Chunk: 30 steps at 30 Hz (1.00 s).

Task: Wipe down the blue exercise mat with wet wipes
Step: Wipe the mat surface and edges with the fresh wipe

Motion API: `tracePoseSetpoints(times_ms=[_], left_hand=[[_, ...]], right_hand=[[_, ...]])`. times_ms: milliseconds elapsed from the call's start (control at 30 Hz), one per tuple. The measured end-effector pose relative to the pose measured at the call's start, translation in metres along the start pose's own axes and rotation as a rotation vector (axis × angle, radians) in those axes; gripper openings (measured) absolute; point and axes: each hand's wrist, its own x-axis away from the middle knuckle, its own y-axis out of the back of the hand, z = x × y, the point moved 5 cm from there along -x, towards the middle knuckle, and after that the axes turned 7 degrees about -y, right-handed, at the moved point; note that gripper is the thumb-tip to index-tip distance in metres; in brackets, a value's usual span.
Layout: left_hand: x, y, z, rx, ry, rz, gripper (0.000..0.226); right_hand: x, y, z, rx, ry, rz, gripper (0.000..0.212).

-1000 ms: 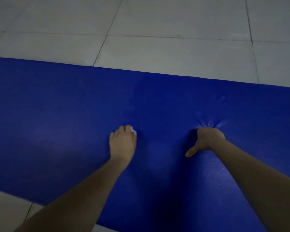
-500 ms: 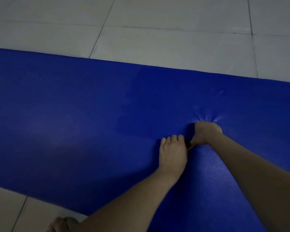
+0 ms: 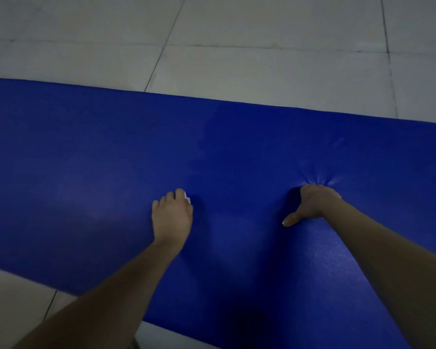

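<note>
Mat (image 3: 91, 172) runs left to right.

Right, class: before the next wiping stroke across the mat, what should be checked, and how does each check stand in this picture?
1. Wipe under the left hand: ok, a white corner shows at the fingertips.
2. Right hand pinning the mat: ok, it presses down.
3. Mat flat: ok left of the wipe, not ok at the right hand, where it puckers.
4. Wipe damp enough: cannot tell.
5. Which areas are already wiped: cannot tell in this dim light.
</note>
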Motion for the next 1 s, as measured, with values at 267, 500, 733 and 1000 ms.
tracePoseSetpoints(times_ms=[267, 500, 733, 1000], left_hand=[[0.028, 0.002, -0.099, 0.113, -0.077, 0.021, 0.024], [0.067, 0.006, -0.207, 0.264, -0.314, 0.05, 0.01], [0.034, 0.007, -0.12, 0.119, -0.296, 0.006, 0.015], [0.034, 0.001, -0.001, 0.093, 0.142, -0.023, 0.018]], right_hand=[[-0.006, 0.003, -0.006, -0.117, 0.028, 0.046, 0.066], [-0.019, -0.007, -0.005, -0.007, 0.01, -0.012, 0.105], [-0.024, -0.006, -0.006, -0.019, 0.035, -0.016, 0.1], [-0.025, -0.008, -0.008, 0.0, 0.049, -0.037, 0.089]])
